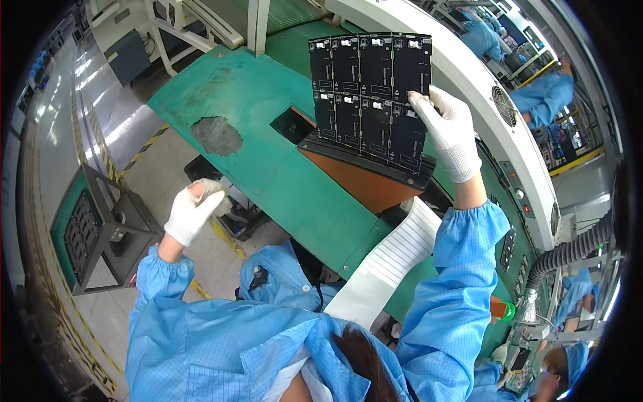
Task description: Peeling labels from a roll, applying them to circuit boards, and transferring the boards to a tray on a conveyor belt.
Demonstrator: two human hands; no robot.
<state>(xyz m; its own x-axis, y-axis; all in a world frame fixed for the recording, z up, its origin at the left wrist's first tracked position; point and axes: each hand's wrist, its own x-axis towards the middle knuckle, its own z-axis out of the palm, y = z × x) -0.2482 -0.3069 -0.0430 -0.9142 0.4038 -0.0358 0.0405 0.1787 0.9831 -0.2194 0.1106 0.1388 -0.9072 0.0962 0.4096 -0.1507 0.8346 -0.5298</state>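
My right hand (pixel 450 130), in a white glove, pinches the right edge of a black circuit board panel (pixel 370 110). The panel stands nearly upright, divided into several rectangular sections with small white components. Its lower edge meets the dark top bar (pixel 362 157) of a brown box (pixel 355 186) on the green table; whether it rests there I cannot tell. My left hand (pixel 194 213), gloved with bare fingertips showing, hovers off the table's near left edge. Its fingers are curled together, and anything between them is hidden.
A strip of white labels (pixel 392 264) curves from beside the brown box toward my body. The green table (pixel 268 167) has a worn grey patch. Along the right runs a white machine (pixel 469 74). At left stands a dark rack (pixel 107 231). People in blue work in the background.
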